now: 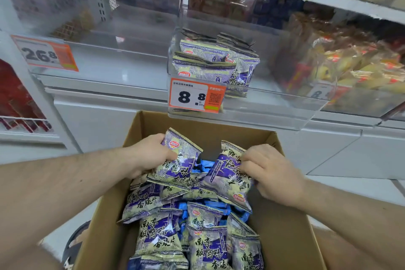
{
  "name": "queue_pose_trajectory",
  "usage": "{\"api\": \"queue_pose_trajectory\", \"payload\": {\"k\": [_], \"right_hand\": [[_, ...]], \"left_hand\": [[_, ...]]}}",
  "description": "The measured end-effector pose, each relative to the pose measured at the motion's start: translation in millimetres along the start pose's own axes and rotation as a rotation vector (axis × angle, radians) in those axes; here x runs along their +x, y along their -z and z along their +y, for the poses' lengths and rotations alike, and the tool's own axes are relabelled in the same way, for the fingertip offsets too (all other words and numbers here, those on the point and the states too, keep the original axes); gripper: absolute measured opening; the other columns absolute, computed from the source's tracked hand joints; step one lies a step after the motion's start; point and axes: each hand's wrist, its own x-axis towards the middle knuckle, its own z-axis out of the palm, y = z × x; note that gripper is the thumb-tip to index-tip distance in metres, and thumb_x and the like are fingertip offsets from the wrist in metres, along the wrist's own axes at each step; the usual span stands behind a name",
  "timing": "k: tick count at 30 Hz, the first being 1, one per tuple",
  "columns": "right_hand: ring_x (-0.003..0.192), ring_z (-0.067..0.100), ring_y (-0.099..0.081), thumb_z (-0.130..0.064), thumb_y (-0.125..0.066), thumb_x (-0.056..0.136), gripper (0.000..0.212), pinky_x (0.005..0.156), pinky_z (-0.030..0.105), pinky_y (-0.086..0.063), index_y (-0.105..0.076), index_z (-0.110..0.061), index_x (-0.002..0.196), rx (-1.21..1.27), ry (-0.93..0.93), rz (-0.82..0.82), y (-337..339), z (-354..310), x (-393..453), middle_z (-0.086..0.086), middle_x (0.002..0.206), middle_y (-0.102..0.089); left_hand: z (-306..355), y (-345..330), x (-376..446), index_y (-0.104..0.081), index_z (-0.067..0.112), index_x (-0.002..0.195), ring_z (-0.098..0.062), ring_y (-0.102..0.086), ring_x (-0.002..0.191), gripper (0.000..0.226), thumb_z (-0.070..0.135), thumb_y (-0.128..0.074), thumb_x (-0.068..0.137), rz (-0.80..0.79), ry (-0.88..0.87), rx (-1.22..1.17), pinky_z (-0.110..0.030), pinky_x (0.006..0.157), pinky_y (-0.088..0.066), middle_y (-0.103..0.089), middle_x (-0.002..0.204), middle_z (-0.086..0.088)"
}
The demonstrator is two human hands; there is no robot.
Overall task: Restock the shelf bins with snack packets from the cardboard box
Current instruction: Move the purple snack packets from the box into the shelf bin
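We have both hands down in the open cardboard box [291, 193], which sits below the front edge of the shelf [109, 94]. Our left hand [151, 152] grips a purple-and-cream snack packet [177, 158] near the box's far left corner, fingers curled round its upper left edge with the thumb on its face, so the packet stands tilted above the pile. Our right hand [266, 173] pinches a second packet [228, 178] of the same kind by its right edge, close to the box's right wall; this one is turned upside down, its red logo at the bottom. The two held packets are apart, with a gap between them showing blue wrappers [202, 165] deeper in the box.

The rest of the box holds a loose heap of the same purple packets [206, 245], lying at all angles towards its near edge, with more blue wrappers mixed in around the middle.

Straight above the box, a clear shelf bin [274, 114] at the shelf's front edge holds a few matching packets stacked at its left end, behind an orange price tag [195, 95] reading 8.8. The bin to its right [341, 61] is full of yellow and red packets. To the left, another tag [43, 53] reads 26.8.
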Motion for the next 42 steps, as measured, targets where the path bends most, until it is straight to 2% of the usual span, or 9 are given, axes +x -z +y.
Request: {"api": "queue_pose_trajectory", "payload": {"k": [6,11,13,21,26,28,30,38,42], "right_hand": [[0.086,0.029,-0.051,0.0,-0.046,0.083,0.015,0.082,0.036,-0.04,-0.047,-0.01,0.094,0.025,0.048,0.216,36.4,-12.2,5.7,0.007,0.102,-0.05],[0.084,0.026,-0.051,0.001,-0.05,0.069,0.026,0.081,0.032,-0.034,-0.046,-0.014,0.089,0.0,-0.082,0.31,50.0,-21.0,13.6,0.002,0.098,-0.049],[0.085,0.024,-0.051,0.002,-0.057,0.062,0.033,0.08,0.028,-0.032,-0.044,-0.016,0.087,0.03,-0.155,0.323,54.9,-24.8,16.1,-0.001,0.097,-0.049],[0.063,0.012,-0.04,-0.012,-0.078,0.068,0.037,0.056,0.022,-0.031,-0.043,-0.013,0.058,0.5,-1.095,0.398,65.4,-63.4,44.3,0.001,0.064,-0.046],[0.119,0.004,-0.046,-0.033,-0.075,0.054,0.039,0.089,0.028,-0.043,-0.041,-0.013,0.058,0.614,-1.08,0.243,68.8,-71.5,57.7,-0.004,0.094,-0.05],[0.09,-0.01,-0.057,-0.012,-0.082,0.06,0.046,0.069,0.011,-0.044,-0.035,-0.013,0.056,0.798,-1.026,0.232,74.7,-75.0,61.1,-0.001,0.095,-0.049],[0.073,-0.005,-0.052,-0.023,-0.085,0.056,0.052,0.059,0.009,-0.037,-0.034,-0.013,0.062,0.739,-0.955,0.206,77.7,-79.3,63.5,-0.004,0.092,-0.046],[0.102,-0.007,-0.041,-0.056,-0.087,0.045,0.083,0.079,0.008,-0.039,-0.031,-0.034,0.103,0.552,-0.988,0.249,76.7,-88.3,75.4,-0.017,0.11,-0.039],[0.135,0.009,-0.035,-0.054,-0.087,0.045,0.104,0.101,0.029,-0.044,-0.024,-0.039,0.126,0.561,-0.932,0.225,74.5,-90.1,85.3,-0.006,0.141,-0.033]], "left_hand": [[14.4,5.9,-19.4,-0.06,0.02,0.111,-0.036,-0.066,0.09,0.033,0.025,-0.07,0.079,-0.131,-0.043,-0.031,-0.041,0.086,-0.051,-0.071,0.104,-0.014],[24.1,-4.8,-39.3,-0.059,0.017,0.116,-0.016,-0.071,0.077,0.021,0.012,-0.056,0.096,-0.209,-0.072,-0.217,-0.028,0.069,-0.054,-0.075,0.092,-0.003],[26.5,-11.9,-45.1,-0.059,0.02,0.119,-0.027,-0.07,0.099,0.024,0.014,-0.056,0.096,-0.241,-0.069,-0.311,-0.044,0.089,-0.053,-0.074,0.104,-0.004],[43.8,-40.9,-64.0,-0.057,0.024,0.111,-0.023,-0.07,0.079,0.022,0.01,-0.06,0.094,-0.067,-0.146,-0.695,-0.059,0.092,-0.05,-0.075,0.091,-0.001],[46.6,-50.2,-72.0,-0.056,0.028,0.108,-0.02,-0.073,0.082,0.022,0.012,-0.061,0.094,-0.048,-0.195,-0.733,-0.058,0.089,-0.053,-0.076,0.09,0.003],[46.8,-47.4,-72.3,-0.055,0.028,0.111,-0.026,-0.072,0.091,0.024,0.011,-0.06,0.095,-0.054,-0.204,-0.743,-0.057,0.089,-0.053,-0.075,0.099,-0.001],[47.4,-45.5,-71.6,-0.055,0.027,0.114,-0.027,-0.072,0.094,0.025,0.01,-0.058,0.095,-0.064,-0.207,-0.735,-0.055,0.09,-0.053,-0.075,0.102,-0.001],[57.5,-40.8,-76.2,-0.053,0.024,0.123,-0.03,-0.068,0.103,0.067,0.026,-0.075,0.059,-0.225,-0.361,-0.678,-0.053,0.086,-0.05,-0.07,0.115,-0.003],[66.5,-47.1,-77.1,-0.056,0.018,0.122,-0.021,-0.07,0.097,0.066,0.013,-0.084,0.063,-0.184,-0.439,-0.614,-0.038,0.078,-0.057,-0.073,0.108,-0.004]]}}
